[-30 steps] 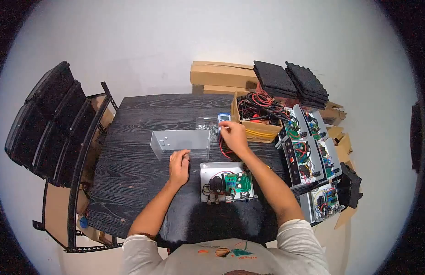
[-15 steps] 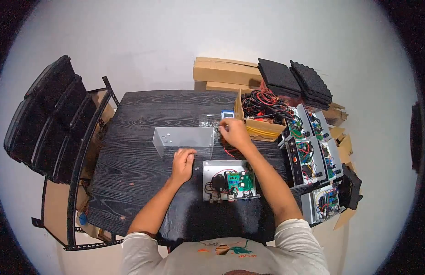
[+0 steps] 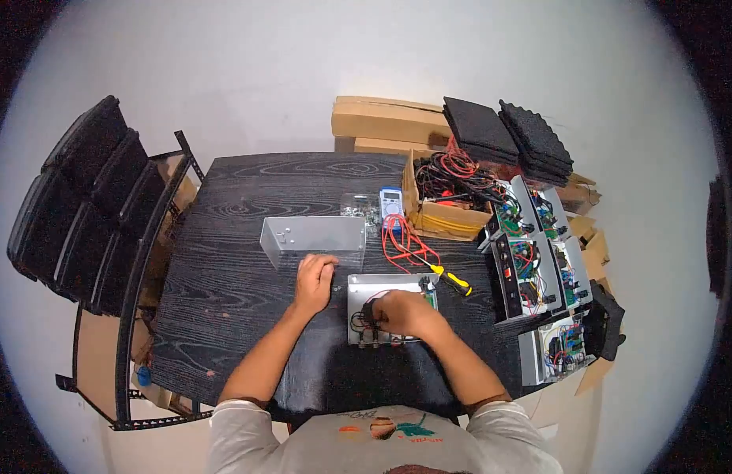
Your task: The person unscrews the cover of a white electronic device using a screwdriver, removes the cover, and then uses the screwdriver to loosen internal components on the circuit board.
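Observation:
An open metal chassis [image 3: 364,281] with a green circuit board [image 3: 431,295] and wiring lies before me on the dark table [image 3: 224,276]. My right hand [image 3: 405,314] is over it, fingers bent down at the round black part [image 3: 369,313]; whatever its fingertips hold is hidden. To the upper left, my left hand [image 3: 315,278] rests on the table with its fingers together, beside the near edge of a grey metal cover [image 3: 315,233]. Whether that hand holds anything is too small to tell. Small hardware lies in a clear tray [image 3: 358,207] behind the cover.
A blue multimeter [image 3: 391,204] with red leads and a yellow screwdriver [image 3: 453,280] lie right of centre. Behind them stands a cardboard box [image 3: 453,223] of cables. More wired chassis [image 3: 528,276] line the right edge; a black rack [image 3: 137,316] stands left.
My right hand has moved from the hardware tray down to the chassis, uncovering the multimeter, its leads and the screwdriver. My left hand has stayed in place.

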`<state>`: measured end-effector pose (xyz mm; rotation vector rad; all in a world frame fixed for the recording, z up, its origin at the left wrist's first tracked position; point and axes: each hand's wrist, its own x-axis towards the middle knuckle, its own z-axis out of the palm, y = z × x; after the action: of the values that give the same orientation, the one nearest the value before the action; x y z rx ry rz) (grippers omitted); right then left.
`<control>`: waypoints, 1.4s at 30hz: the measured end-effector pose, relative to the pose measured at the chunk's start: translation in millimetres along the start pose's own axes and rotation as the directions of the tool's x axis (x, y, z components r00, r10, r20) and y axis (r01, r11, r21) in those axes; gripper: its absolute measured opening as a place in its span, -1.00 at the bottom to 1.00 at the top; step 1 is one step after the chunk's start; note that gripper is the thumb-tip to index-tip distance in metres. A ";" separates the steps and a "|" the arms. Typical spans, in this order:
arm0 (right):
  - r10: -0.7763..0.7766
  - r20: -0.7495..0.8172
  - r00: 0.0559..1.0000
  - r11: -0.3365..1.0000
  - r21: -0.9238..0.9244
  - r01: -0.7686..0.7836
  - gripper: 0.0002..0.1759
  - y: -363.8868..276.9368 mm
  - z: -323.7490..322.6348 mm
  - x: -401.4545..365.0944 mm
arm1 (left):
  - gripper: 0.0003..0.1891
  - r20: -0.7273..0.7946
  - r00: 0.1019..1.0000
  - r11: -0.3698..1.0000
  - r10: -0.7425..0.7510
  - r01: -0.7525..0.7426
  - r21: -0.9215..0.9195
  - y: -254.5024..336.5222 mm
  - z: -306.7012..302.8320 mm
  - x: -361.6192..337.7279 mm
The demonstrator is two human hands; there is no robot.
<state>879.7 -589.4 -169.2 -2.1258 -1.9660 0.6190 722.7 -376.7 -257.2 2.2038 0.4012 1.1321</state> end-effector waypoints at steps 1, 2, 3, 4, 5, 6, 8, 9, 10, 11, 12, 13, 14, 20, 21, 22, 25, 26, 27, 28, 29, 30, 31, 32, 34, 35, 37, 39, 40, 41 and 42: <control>0.006 0.005 1.000 1.000 0.003 -0.006 -0.77 -1.1 1.1 1.9 | -0.63 0.001 1.000 1.000 0.001 -0.001 -0.001 0.4 -0.5 0.3; 0.011 0.007 1.000 1.000 -0.012 -0.011 -0.77 -3.0 0.9 2.8 | -0.62 0.002 1.000 1.000 0.001 -0.001 -0.002 0.9 -0.8 0.5; 0.018 0.011 1.000 0.999 -0.028 -0.017 -0.78 -6.7 -1.1 2.8 | -0.67 0.008 1.000 1.000 0.005 -0.005 0.003 1.6 -1.2 0.2; 0.025 0.013 1.000 0.999 -0.044 -0.024 -0.79 -8.3 -2.5 2.4 | -0.72 0.014 1.000 1.000 0.008 -0.008 0.007 2.1 -1.5 0.0; -0.001 0.022 1.000 0.999 -0.047 0.002 -0.79 -5.2 0.4 3.4 | -0.76 0.019 1.000 1.000 0.012 -0.012 0.011 2.9 -1.6 -0.3; -0.027 0.031 0.999 0.998 -0.050 0.028 -0.78 -2.1 4.0 5.4 | -0.76 0.023 0.999 0.998 0.042 -0.043 0.035 5.3 -1.4 -0.2; -0.053 0.056 0.997 0.998 -0.038 0.055 -0.78 2.7 5.9 8.0 | -0.77 0.031 0.994 0.991 0.103 -0.106 0.084 10.1 -1.3 0.6; -0.051 0.073 0.996 0.998 -0.022 0.053 -0.77 1.5 1.2 8.3 | -0.76 0.041 0.991 0.987 0.125 -0.128 0.094 13.5 -2.0 0.8; -0.049 0.090 0.995 0.999 -0.006 0.049 -0.76 1.2 -2.5 9.0 | -0.76 0.053 0.988 0.983 0.146 -0.151 0.104 17.2 -2.7 1.1; -0.051 0.102 0.993 0.998 0.044 0.047 -0.76 4.2 -2.8 10.8 | -0.76 0.064 0.984 0.978 0.167 -0.174 0.114 18.9 -3.2 1.1; -0.054 0.114 0.992 0.995 0.093 0.044 -0.76 8.2 -3.2 12.5 | -0.76 0.096 0.980 0.978 0.172 -0.182 0.105 21.2 -4.9 1.6; -0.058 0.126 0.990 0.989 0.142 0.040 -0.76 11.4 -4.6 13.0 | -0.75 0.100 0.972 0.968 0.211 -0.222 0.114 24.2 -5.4 2.3; -0.075 0.067 0.995 0.975 0.214 0.059 -0.78 14.2 -7.4 11.4 | -0.75 0.103 0.963 0.958 0.249 -0.260 0.124 27.9 -6.0 2.1; 0.093 -0.286 0.954 0.773 0.625 0.111 -0.84 10.8 -12.2 8.5 | -0.65 0.214 0.916 0.933 0.339 -0.356 0.046 50.9 -1.7 -4.9; 0.128 -0.310 0.942 0.736 0.667 0.119 -0.84 8.3 -10.9 9.8 | -0.67 0.223 0.915 0.936 0.336 -0.351 0.030 52.3 0.7 -6.3; 0.164 -0.332 0.929 0.697 0.706 0.129 -0.84 6.2 -9.6 10.9 | -0.69 0.233 0.913 0.938 0.334 -0.346 0.014 53.1 2.4 -7.3; 0.199 -0.360 0.912 0.714 0.691 0.116 -0.83 3.1 -3.3 14.0 | -0.81 0.189 0.930 0.947 0.315 -0.320 -0.001 49.7 11.7 -10.7; 0.201 -0.363 0.910 0.712 0.692 0.119 -0.83 3.3 -0.7 15.7 | -0.86 0.161 0.938 0.951 0.306 -0.310 -0.001 47.3 14.5 -11.8; 0.203 -0.367 0.908 0.710 0.694 0.122 -0.82 3.9 2.0 17.7 | -0.87 0.137 0.938 0.947 0.318 -0.322 0.006 47.7 14.5 -11.3; 0.205 -0.371 0.906 0.708 0.695 0.124 -0.81 3.8 3.2 19.0 | -0.89 0.113 0.937 0.942 0.331 -0.335 0.013 48.1 14.4 -10.1; 0.189 -0.414 0.890 0.743 0.653 0.146 -0.80 2.9 3.1 19.7 | -0.89 0.089 0.935 0.938 0.344 -0.347 0.020 48.1 14.2 -9.4; 0.171 -0.456 0.873 0.775 0.609 0.166 -0.79 1.2 1.7 19.9 | -0.89 0.083 0.935 0.937 0.346 -0.349 0.025 47.5 14.3 -9.4; 0.151 -0.497 0.855 0.806 0.563 0.184 -0.78 0.4 0.9 20.1 | -0.88 0.077 0.935 0.936 0.347 -0.350 0.030 46.6 14.6 -9.4; 0.147 -0.490 0.859 0.806 0.562 0.183 -0.78 0.5 1.8 20.1 | -0.87 0.071 0.935 0.936 0.348 -0.351 0.034 45.9 14.9 -9.8; 0.137 -0.477 0.868 0.808 0.561 0.181 -0.78 0.4 3.9 19.8 | -0.86 0.102 0.934 0.936 0.343 -0.349 0.044 43.9 13.5 -11.2; 0.194 -0.421 0.886 0.735 0.661 0.152 -0.78 -1.7 3.6 18.7 | -0.85 0.118 0.933 0.936 0.340 -0.348 0.048 43.4 12.9 -12.0; 0.287 -0.291 0.913 0.556 0.826 0.088 -0.77 -9.3 0.3 16.3 | -0.84 0.099 0.936 0.939 0.339 -0.343 0.031 52.1 9.3 -9.5; 0.329 -0.273 0.904 0.294 0.939 0.176 -0.79 7.8 18.0 23.1 | -0.86 0.066 0.948 0.950 0.310 -0.312 0.013 53.3 6.0 -6.1; 0.347 -0.259 0.902 0.152 0.964 0.218 -0.80 14.3 21.3 26.3 | -0.88 0.046 0.959 0.960 0.279 -0.279 -0.003 51.4 5.6 -7.2; 0.371 -0.248 0.895 0.052 0.968 0.247 -0.80 23.1 21.6 28.1 | -0.90 0.029 0.970 0.970 0.243 -0.242 -0.025 49.7 6.2 -9.8; 0.397 -0.234 0.887 -0.047 0.960 0.275 -0.80 31.1 13.4 30.9 | -0.91 0.011 0.975 0.975 0.221 -0.221 -0.017 45.4 5.7 -9.9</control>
<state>903.6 -564.4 -199.3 -1.0595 -0.4975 0.9967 720.9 -418.6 -236.3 2.2830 0.1418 1.2307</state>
